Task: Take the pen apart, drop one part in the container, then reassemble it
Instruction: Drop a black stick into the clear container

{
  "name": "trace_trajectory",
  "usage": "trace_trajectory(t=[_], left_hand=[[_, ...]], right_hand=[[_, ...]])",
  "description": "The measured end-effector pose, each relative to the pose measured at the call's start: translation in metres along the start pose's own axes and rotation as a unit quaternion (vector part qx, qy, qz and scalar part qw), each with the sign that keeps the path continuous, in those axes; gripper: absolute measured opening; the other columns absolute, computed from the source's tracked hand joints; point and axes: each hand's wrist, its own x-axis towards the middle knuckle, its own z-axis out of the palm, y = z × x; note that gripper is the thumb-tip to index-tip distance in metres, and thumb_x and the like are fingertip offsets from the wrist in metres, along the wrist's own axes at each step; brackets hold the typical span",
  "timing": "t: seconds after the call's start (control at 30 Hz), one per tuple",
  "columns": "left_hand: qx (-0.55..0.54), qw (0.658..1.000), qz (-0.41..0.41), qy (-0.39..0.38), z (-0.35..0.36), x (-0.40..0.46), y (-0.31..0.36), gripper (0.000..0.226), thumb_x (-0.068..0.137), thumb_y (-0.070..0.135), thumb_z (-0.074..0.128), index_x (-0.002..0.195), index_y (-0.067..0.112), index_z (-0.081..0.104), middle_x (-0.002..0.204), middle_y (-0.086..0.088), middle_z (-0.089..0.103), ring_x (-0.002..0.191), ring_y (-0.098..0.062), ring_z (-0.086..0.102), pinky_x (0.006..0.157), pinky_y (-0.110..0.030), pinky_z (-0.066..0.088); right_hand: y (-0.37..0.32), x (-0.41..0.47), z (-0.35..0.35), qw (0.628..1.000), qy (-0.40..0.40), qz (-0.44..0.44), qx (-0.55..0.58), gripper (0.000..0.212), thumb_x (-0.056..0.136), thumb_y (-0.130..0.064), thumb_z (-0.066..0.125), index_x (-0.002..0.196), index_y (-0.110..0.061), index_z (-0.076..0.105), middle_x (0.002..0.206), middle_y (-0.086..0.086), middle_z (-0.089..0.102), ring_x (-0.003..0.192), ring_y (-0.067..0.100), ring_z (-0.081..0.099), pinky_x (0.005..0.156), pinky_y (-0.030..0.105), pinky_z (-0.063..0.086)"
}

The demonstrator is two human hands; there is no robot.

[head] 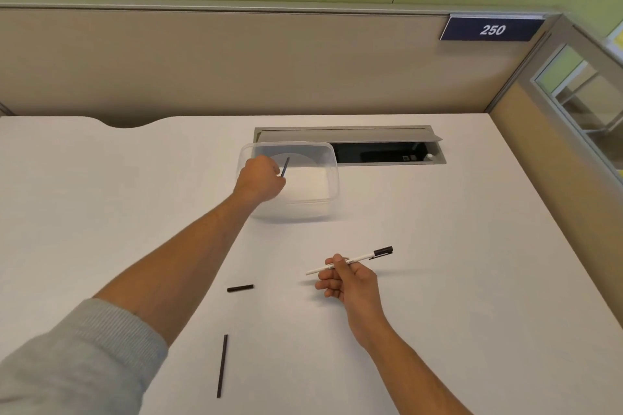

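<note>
- The left hand [261, 180] reaches out over the near-left rim of the clear container [332, 178], its grip pinched on a thin dark rod [285, 167] that points up and away above the container's open top; this looks like the part meant to be dropped in, held over the opening so that it falls inside when released.
- The right hand [347, 276] hangs just above the table [438, 280], well nearer the person than the container, its grip pressed on the middle of the white pen barrel [340, 264], thumb on top and fingers curled under. The barrel slants up to the right, and its black cap end [382, 251] points away from the hand. Holding it aside probably keeps it ready for reassembly.
- Two loose dark pieces lie on the table between the arms: a short black piece [240, 288], lying nearly crosswise, and a long thin black rod [222, 365] nearer the person, lying almost lengthwise. They seem parked within easy reach for refitting.
- The container sits at the far middle of the table, just in front of an open cable hatch [387, 152]; nothing can be made out lying inside it.
- Count: one container, one barrel, two thin rods (one held, one lying), one short piece, two hands.
- Judged from this, the pen is apart and the drop is not yet done.
</note>
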Motion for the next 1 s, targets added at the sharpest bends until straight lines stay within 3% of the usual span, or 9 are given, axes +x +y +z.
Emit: trace_trajectory(t=[0.17,0.37,0.47,0.57,0.73,0.87,1.0], left_hand=[[0.100,0.992,-0.014,-0.073,0.009,0.026,-0.002,0.011,0.077,0.012,0.064,0.082,0.003,0.060,0.095,-0.015,0.066,0.076,-0.028,0.060,0.060,-0.032,0.045],[0.122,0.986,-0.027,-0.107,0.023,0.039,-0.007,0.032,0.079,0.016,0.071,0.103,-0.002,0.060,0.122,-0.017,0.061,0.081,-0.027,0.058,0.064,-0.031,0.045],[0.101,0.988,-0.034,-0.109,0.026,0.044,-0.013,0.035,0.078,0.027,0.076,0.097,0.000,0.067,0.111,-0.014,0.068,0.090,-0.027,0.064,0.070,-0.029,0.046],[0.079,0.994,-0.027,-0.071,0.021,0.043,-0.014,0.029,0.080,0.031,0.072,0.086,0.003,0.066,0.090,-0.011,0.070,0.081,-0.026,0.065,0.065,-0.030,0.047],[-0.026,0.998,-0.009,0.064,0.002,0.015,-0.016,0.025,0.086,0.028,0.062,0.074,0.008,0.068,0.070,-0.008,0.066,0.068,-0.028,0.064,0.059,-0.029,0.047],[-0.090,0.986,0.015,0.141,-0.015,-0.027,-0.022,0.020,0.090,0.027,0.058,0.087,0.011,0.070,0.076,-0.004,0.067,0.067,-0.023,0.061,0.062,-0.027,0.043],[-0.118,0.978,0.000,0.171,-0.014,-0.074,-0.041,0.017,0.089,0.027,0.058,0.090,0.013,0.067,0.077,0.000,0.065,0.071,-0.021,0.060,0.066,-0.028,0.045]], right_hand=[[0.004,0.007,0.006,1.000,-0.003,0.010,0.001,0.026,0.094,-0.025,0.055,0.094,-0.001,0.064,0.073,0.015,0.068,0.066,0.028,0.065,0.059,0.032,0.048],[0.010,0.009,0.006,1.000,0.002,0.018,-0.001,0.026,0.093,-0.024,0.055,0.093,-0.001,0.066,0.074,0.016,0.069,0.066,0.029,0.065,0.060,0.033,0.048],[0.011,0.009,0.008,1.000,0.001,0.019,-0.006,0.027,0.093,-0.024,0.055,0.094,0.000,0.065,0.074,0.017,0.069,0.066,0.029,0.066,0.060,0.033,0.048],[0.012,0.008,0.009,1.000,-0.002,0.016,-0.008,0.027,0.093,-0.025,0.055,0.094,0.000,0.065,0.074,0.017,0.069,0.066,0.030,0.066,0.060,0.033,0.048],[0.013,0.003,0.009,1.000,-0.006,0.016,-0.007,0.028,0.093,-0.025,0.055,0.095,0.001,0.065,0.075,0.016,0.069,0.066,0.029,0.066,0.058,0.031,0.049],[0.014,-0.005,0.008,1.000,-0.006,0.021,-0.001,0.026,0.094,-0.024,0.055,0.095,0.000,0.064,0.074,0.015,0.069,0.066,0.029,0.064,0.058,0.031,0.048],[0.017,-0.016,0.007,1.000,-0.003,0.021,0.004,0.024,0.094,-0.023,0.054,0.093,-0.001,0.064,0.072,0.014,0.068,0.064,0.026,0.064,0.056,0.029,0.048]])
